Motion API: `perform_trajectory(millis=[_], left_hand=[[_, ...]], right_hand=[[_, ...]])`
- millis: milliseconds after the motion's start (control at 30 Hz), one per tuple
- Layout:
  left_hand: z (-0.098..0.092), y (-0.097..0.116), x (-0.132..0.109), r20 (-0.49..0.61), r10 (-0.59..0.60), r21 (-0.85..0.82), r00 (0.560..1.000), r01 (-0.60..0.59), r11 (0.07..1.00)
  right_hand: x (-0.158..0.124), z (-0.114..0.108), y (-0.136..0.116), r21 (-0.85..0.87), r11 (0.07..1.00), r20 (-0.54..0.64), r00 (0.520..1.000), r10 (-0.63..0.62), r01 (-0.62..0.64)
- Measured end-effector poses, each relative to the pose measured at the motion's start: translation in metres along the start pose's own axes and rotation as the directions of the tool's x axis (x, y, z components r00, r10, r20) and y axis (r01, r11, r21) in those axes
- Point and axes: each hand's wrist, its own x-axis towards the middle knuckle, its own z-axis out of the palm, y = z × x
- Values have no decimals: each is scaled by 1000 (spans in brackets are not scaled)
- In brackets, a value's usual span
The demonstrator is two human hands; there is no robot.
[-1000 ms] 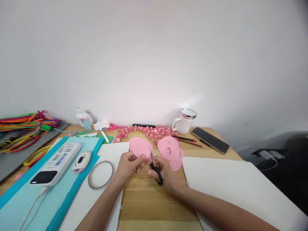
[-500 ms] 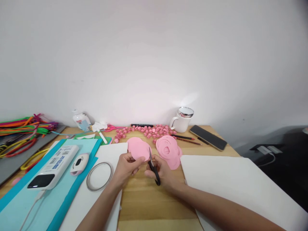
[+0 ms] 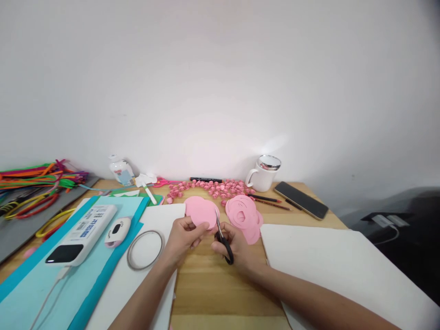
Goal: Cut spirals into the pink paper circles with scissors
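My left hand (image 3: 185, 238) pinches a round pink paper piece (image 3: 201, 211) by its lower edge, thumb on top. In my right hand (image 3: 233, 243) is a pair of black-handled scissors (image 3: 225, 245), its blades pointing away from me at the paper's right edge. Whether the blades are on the paper or just beside it, I cannot tell. Close by on the right lies a pile of pink paper circles (image 3: 244, 215), some with curved cuts. Behind the hands, many small rolled pink paper buds (image 3: 220, 188) are scattered.
A white mug (image 3: 264, 174), pencils (image 3: 271, 201) and a phone (image 3: 302, 200) stand or lie at the back right. White sheets (image 3: 330, 256) flank the hands. Leftward are a tape ring (image 3: 145, 250), a power bank (image 3: 82, 233) on blue paper, a bottle (image 3: 122, 170) and pipe cleaners (image 3: 37, 178).
The whole view has shifted slightly, so everything appears a little further right. Both hands keep their hold on the paper and the scissors, with little change between them.
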Motion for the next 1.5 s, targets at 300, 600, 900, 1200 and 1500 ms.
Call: perform_trajectory(millis=[300,600,900,1200,1500], left_hand=[[3,-1,0,2,-22,-116,1000,22,993],[2,0,1,-25,-46,-34,999,45,998],[2,-1,0,5,-31,-17,1000,31,999],[2,0,-1,5,-18,-35,1000,18,999],[2,-3,1,58,-32,-111,998,38,993]], right_hand=[[-3,1,-3,5,999,1,999,52,-52],[-2,1,-4,65,998,22,1000,8,-10],[0,1,-1,68,998,-4,1000,-8,8],[0,0,2,17,1000,14,1000,-23,23],[-1,-1,1,21,1000,13,1000,17,-17]])
